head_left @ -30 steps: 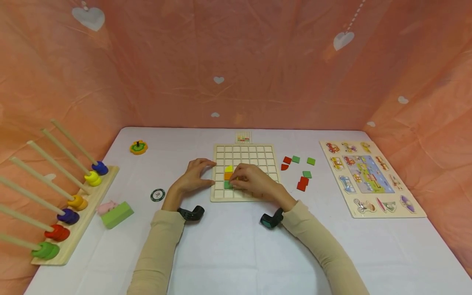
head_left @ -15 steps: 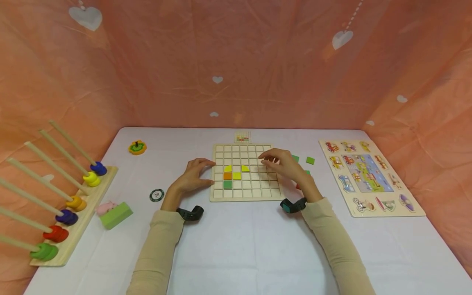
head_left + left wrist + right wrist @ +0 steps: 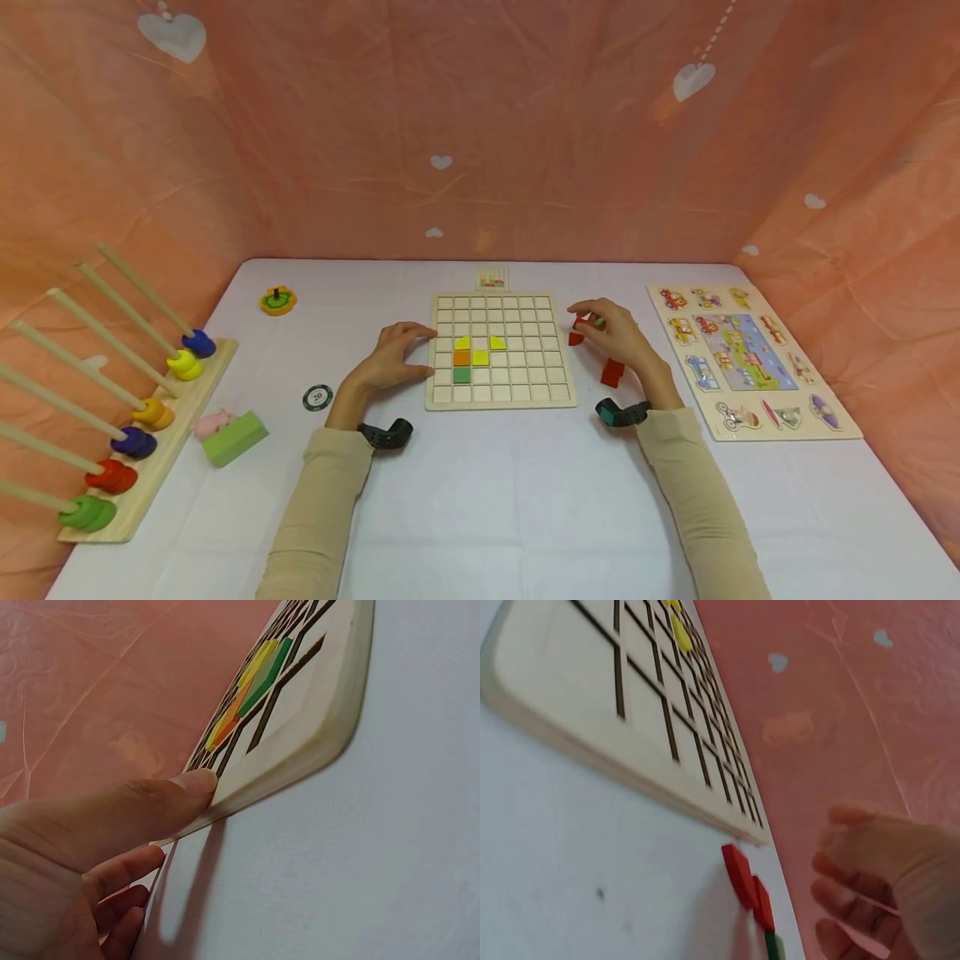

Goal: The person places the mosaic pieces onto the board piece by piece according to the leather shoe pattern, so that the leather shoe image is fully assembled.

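Observation:
A wooden grid board (image 3: 525, 396) lies mid-table. Set in its squares are a green tile (image 3: 461, 375), an orange tile (image 3: 462, 357), a yellow square tile (image 3: 480, 357) and two yellow rounded pieces, one being the yellow quarter piece (image 3: 497, 342). My left hand (image 3: 387, 360) touches the board's left edge with thumb and forefinger spread apart; its thumb tip (image 3: 199, 782) rests on the rim in the left wrist view. Right of the board, my right hand (image 3: 617, 333) hovers with loosely bent fingers over loose tiles, near a red quarter tile (image 3: 739, 876). Nothing shows between its fingers.
Red tiles (image 3: 612, 373) lie under the right wrist. A small pattern card (image 3: 492, 278) sits behind the board. At the right is a picture puzzle (image 3: 757, 408); leftward are a peg stacker (image 3: 161, 450), a green block (image 3: 235, 438) and a poker chip (image 3: 317, 397).
My right hand has left the board and moved right to the loose tiles. A yellow square and a yellow quarter piece now show where it was. My left hand has stayed put.

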Tool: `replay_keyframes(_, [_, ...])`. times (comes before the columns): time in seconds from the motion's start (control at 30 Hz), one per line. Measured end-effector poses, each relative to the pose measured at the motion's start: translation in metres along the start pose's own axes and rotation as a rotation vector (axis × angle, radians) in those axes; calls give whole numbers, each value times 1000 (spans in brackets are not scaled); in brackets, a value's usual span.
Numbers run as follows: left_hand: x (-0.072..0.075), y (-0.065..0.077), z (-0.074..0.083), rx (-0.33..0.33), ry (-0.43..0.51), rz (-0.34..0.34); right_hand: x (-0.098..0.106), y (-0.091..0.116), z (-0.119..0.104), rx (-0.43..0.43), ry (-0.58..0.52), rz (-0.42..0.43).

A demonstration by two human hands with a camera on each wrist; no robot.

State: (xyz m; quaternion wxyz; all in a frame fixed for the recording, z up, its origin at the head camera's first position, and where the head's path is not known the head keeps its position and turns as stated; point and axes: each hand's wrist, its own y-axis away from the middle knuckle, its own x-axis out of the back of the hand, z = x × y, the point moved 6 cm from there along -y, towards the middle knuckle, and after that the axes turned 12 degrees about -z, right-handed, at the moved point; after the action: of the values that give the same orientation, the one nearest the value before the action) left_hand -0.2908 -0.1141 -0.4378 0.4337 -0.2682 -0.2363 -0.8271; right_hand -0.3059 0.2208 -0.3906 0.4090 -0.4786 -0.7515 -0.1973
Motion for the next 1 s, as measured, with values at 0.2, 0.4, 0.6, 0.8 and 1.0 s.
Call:
replay_keyframes(0.2, [0, 0, -1, 2, 7, 2, -2, 3, 14, -65, 18, -35])
replay_keyframes(0.4, [-1, 0, -1, 4, 10, 0, -6, 3, 23, -104, 30, -81])
replay_keyframes(0.6, [-1, 0, 0, -9, 7, -1, -8, 3, 26, -99, 60, -90])
replay_keyframes(0.8, [0, 1, 1, -33, 3, -1, -8, 3, 24, -84, 67, -69])
replay_keyframes(1.0, [1, 1, 1, -31, 11, -2, -7, 4, 27, -128, 72, -54])
